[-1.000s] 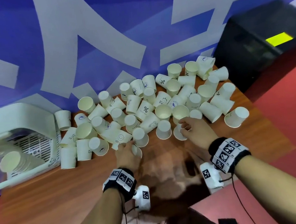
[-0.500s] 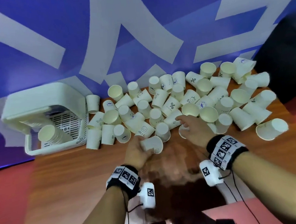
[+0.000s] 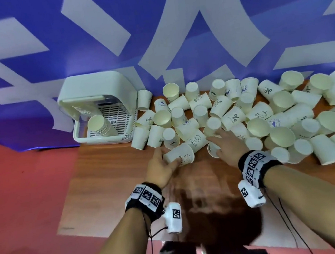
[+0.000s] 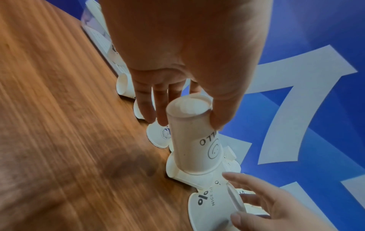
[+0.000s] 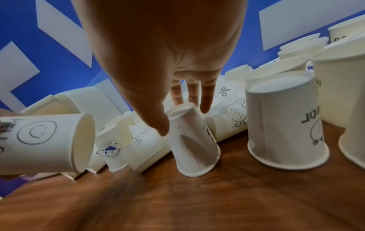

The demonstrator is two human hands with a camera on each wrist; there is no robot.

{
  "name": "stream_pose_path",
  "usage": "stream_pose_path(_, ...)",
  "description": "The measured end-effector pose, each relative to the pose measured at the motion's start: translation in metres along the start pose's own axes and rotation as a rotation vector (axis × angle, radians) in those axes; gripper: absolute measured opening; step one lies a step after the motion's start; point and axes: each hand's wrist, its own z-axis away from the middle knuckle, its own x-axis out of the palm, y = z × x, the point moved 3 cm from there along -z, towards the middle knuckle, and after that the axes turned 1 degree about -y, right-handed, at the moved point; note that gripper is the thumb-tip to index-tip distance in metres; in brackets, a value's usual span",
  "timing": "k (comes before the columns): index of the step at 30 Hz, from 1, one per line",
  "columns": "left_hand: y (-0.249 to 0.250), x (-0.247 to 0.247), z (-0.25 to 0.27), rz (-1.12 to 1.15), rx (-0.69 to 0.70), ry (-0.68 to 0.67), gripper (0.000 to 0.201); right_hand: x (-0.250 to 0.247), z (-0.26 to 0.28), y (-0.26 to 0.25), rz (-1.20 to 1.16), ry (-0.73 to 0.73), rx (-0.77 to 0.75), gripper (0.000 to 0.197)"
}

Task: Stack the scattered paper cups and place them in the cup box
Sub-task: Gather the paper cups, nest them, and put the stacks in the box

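Stacking is barely getting going: left hand (image 3: pixel 160 169) is gripping a smiley cup (image 3: pixel 178 158), right hand (image 3: pixel 230 148) pinching an upturned cup (image 5: pixel 194 143), one stack (image 3: pixel 99 124) sitting in the cup box (image 3: pixel 97 86).

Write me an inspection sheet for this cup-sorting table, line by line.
Surface: wooden table.
Job's things: scattered paper cups heaped along the back edge; white cup box at the left end, a cup stack lying inside.
Clutter: nothing seen.
Grippers: left hand pinches the base of a HELLO cup held on its side; right hand grips the base of a mouth-down cup.
Cables: thin black cables hang from both wrist bands.
Surroundings: blue wall with white shapes; red floor.
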Motion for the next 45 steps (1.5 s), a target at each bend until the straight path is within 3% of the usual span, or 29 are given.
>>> stream_pose_path(11,-0.01,-0.01,0.007,-0.009,-0.003,0.016,0.031,0.001,0.007,-0.007,0.022,-0.033,0.006,0.062)
stream_pose_path(18,0.002,-0.016,0.007,0.02,-0.023,0.043,0.038,-0.034,0.029,-0.012,-0.221,0.026,0.072,0.054)
stream_pose_path(26,0.044,-0.039,0.006,0.17,-0.008,0.171,0.04,-0.101,0.047,-0.037,-0.624,0.274,0.095,0.04)
stream_pose_path(29,0.055,-0.048,0.004,0.273,-0.008,0.197,0.04,-0.112,0.046,-0.049,-0.832,0.306,0.131,0.038)
stream_pose_path(33,0.063,-0.061,0.004,0.41,-0.017,0.203,0.053,-0.116,0.042,-0.068,-1.192,0.205,0.145,0.041)
stream_pose_path(35,0.067,-0.069,0.008,0.461,-0.014,0.182,0.05,-0.116,0.038,-0.079,-1.297,0.131,0.133,0.036)
stream_pose_path(39,0.069,-0.089,0.018,0.526,0.027,0.124,0.061,-0.114,0.025,-0.105,-1.258,0.032,0.056,0.05)
stream_pose_path(43,0.06,-0.121,0.028,0.5,0.017,0.166,0.081,-0.114,0.016,-0.143,-1.169,-0.111,-0.069,0.064)
stream_pose_path(45,0.055,-0.136,0.035,0.479,0.022,0.187,0.081,-0.11,0.009,-0.164,-1.137,-0.177,-0.137,0.072)
